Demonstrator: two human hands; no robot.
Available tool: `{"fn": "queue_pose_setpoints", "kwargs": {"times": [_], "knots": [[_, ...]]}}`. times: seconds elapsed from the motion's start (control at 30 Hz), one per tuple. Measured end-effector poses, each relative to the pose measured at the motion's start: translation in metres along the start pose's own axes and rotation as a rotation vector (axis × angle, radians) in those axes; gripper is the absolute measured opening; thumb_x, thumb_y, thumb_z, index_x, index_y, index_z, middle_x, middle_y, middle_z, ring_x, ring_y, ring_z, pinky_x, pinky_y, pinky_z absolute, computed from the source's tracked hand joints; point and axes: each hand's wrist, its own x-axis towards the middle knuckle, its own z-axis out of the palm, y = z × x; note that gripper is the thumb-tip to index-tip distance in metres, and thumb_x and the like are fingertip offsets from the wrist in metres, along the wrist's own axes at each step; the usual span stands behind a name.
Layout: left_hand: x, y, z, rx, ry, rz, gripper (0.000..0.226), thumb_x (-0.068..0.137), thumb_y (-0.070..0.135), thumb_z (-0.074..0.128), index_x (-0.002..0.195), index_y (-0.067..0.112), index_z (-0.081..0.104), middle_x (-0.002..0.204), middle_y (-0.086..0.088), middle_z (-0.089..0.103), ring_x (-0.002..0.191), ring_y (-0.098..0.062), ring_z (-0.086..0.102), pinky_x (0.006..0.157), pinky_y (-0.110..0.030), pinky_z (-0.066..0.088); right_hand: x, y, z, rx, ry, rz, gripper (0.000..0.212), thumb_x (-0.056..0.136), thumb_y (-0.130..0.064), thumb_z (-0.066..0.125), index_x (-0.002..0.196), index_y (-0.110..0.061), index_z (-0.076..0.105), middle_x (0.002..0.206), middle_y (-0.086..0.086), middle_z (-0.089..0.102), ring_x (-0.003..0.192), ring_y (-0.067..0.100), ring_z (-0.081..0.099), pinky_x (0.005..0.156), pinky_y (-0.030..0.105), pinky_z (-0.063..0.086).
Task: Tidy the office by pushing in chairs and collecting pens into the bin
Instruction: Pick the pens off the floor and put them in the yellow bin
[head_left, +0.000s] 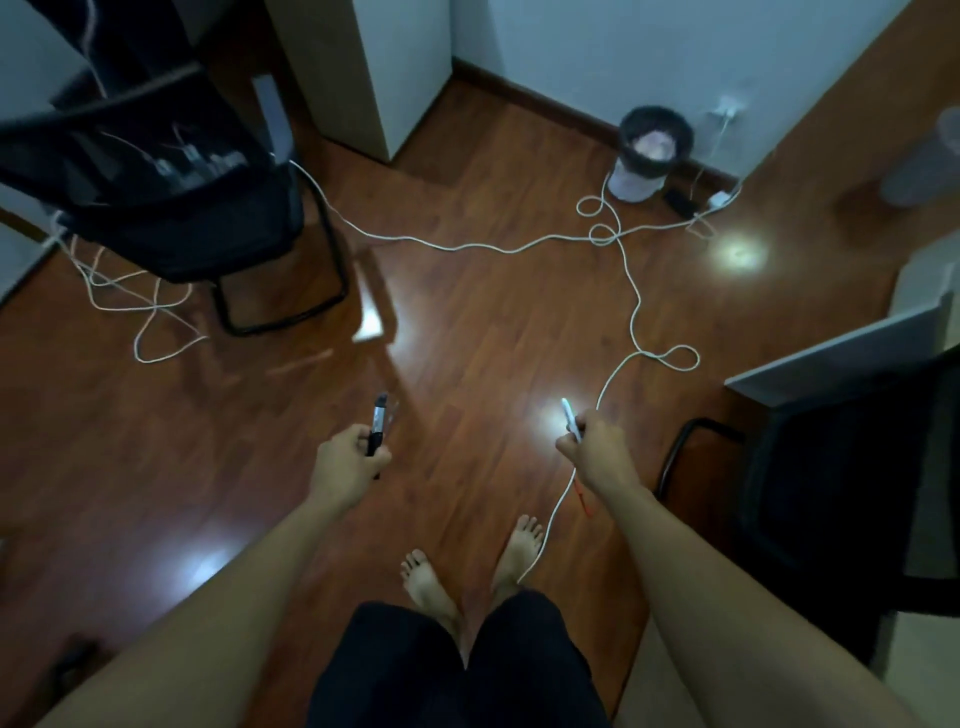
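A white cable (467, 247) snakes over the wooden floor (493, 322) between us and the bin. It loops at twelve to one o'clock and runs back past our bare right foot (522, 545). At ten o'clock stands a black mesh chair (182, 218) with more cable tangled under its frame. At four o'clock a second black chair (841, 493) sits close under a grey desk edge (831, 358). A white cabinet (395, 78) rises at eleven o'clock.

The bin (655, 156) stands at one o'clock against the white wall, well apart from us. It has a dark liner round its rim and something pale pink inside; we cannot tell what. Near it, at two o'clock, a white plug block (722, 200) lies on the floor.

Our left hand (348, 460) is curled round a black-and-silver pen (378, 423), its end pointing toward twelve. Our right hand (597, 449) grips a white pen (569, 415) with a bluish tip. A thin red shaft (583, 496) shows below that hand; we cannot tell whether it is held. Any print on the barrels is too blurred to read.
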Motion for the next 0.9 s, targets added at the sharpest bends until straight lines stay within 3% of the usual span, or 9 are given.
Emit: {"fn": "queue_pose_setpoints", "kwargs": {"times": [0.07, 0.13, 0.27, 0.37, 0.43, 0.57, 0.73, 0.9], "knots": [[-0.012, -0.004, -0.021, -0.035, 0.013, -0.007, 0.025, 0.093, 0.025, 0.078, 0.116, 0.015, 0.076, 0.098, 0.001, 0.074, 0.088, -0.018, 0.067, 0.077, -0.032, 0.051, -0.016, -0.029, -0.001, -0.024, -0.018, -0.042, 0.01, 0.084, -0.02, 0.072, 0.081, -0.014, 0.064, 0.078, 0.012, 0.067, 0.075, 0.035, 0.064, 0.057, 0.035, 0.036], [-0.023, -0.011, -0.038, -0.078, 0.038, -0.016, 0.025, 0.093, 0.025, 0.079, 0.116, 0.015, 0.076, 0.105, -0.003, 0.079, 0.091, -0.019, 0.07, 0.079, -0.033, 0.055, -0.03, -0.055, 0.005, -0.034, -0.018, -0.104, 0.022, 0.085, -0.017, 0.071, 0.069, -0.022, 0.056, 0.07, 0.007, 0.061, 0.069, 0.032, 0.059, 0.052, 0.033, 0.033], [-0.047, -0.036, -0.066, -0.167, 0.097, -0.029, 0.023, 0.091, 0.024, 0.08, 0.113, 0.019, 0.077, 0.106, -0.001, 0.079, 0.096, -0.019, 0.073, 0.075, -0.028, 0.049, -0.052, -0.104, 0.023, -0.069, -0.052, -0.237, 0.005, 0.085, -0.015, 0.072, 0.084, -0.014, 0.068, 0.077, 0.006, 0.065, 0.073, 0.03, 0.061, 0.062, 0.034, 0.035], [-0.072, -0.058, -0.085, -0.25, 0.166, -0.062, 0.023, 0.09, 0.023, 0.082, 0.113, 0.019, 0.077, 0.105, 0.001, 0.078, 0.096, -0.017, 0.073, 0.073, -0.025, 0.048, -0.066, -0.14, 0.04, -0.138, -0.098, -0.372, 0.007, 0.084, -0.014, 0.073, 0.084, -0.01, 0.068, 0.076, 0.009, 0.063, 0.07, 0.03, 0.056, 0.063, 0.034, 0.033], [-0.086, -0.069, -0.093, -0.283, 0.192, -0.07, 0.024, 0.09, 0.023, 0.082, 0.114, 0.019, 0.077, 0.106, 0.001, 0.078, 0.096, -0.015, 0.072, 0.077, -0.028, 0.05, -0.071, -0.157, 0.051, -0.175, -0.125, -0.443, 0.012, 0.083, -0.016, 0.073, 0.078, -0.015, 0.063, 0.073, 0.005, 0.056, 0.069, 0.029, 0.051, 0.063, 0.035, 0.032], [-0.128, -0.102, -0.114, -0.379, 0.304, -0.12, 0.02, 0.092, 0.026, 0.082, 0.11, 0.024, 0.075, 0.107, 0.004, 0.077, 0.099, -0.015, 0.073, 0.08, -0.03, 0.054, -0.086, -0.201, 0.079, -0.274, -0.204, -0.629, 0.013, 0.085, -0.02, 0.077, 0.092, -0.01, 0.071, 0.088, 0.015, 0.072, 0.082, 0.04, 0.066, 0.069, 0.044, 0.048], [-0.188, -0.127, -0.119, -0.48, 0.451, -0.212, 0.025, 0.095, 0.02, 0.08, 0.119, 0.016, 0.074, 0.111, 0.0, 0.075, 0.101, -0.017, 0.071, 0.08, -0.021, 0.051, -0.106, -0.249, 0.108, -0.336, -0.324, -0.869, 0.01, 0.085, -0.015, 0.076, 0.087, -0.011, 0.067, 0.084, 0.016, 0.071, 0.077, 0.037, 0.063, 0.063, 0.037, 0.03], [-0.251, -0.143, -0.105, -0.559, 0.606, -0.366, 0.021, 0.094, 0.019, 0.081, 0.113, 0.018, 0.073, 0.1, 0.002, 0.073, 0.084, -0.013, 0.067, 0.066, -0.01, 0.049, -0.138, -0.28, 0.141, -0.428, -0.476, -1.07, 0.01, 0.088, -0.018, 0.076, 0.096, -0.016, 0.069, 0.093, 0.011, 0.07, 0.083, 0.032, 0.066, 0.071, 0.04, 0.051]]}}
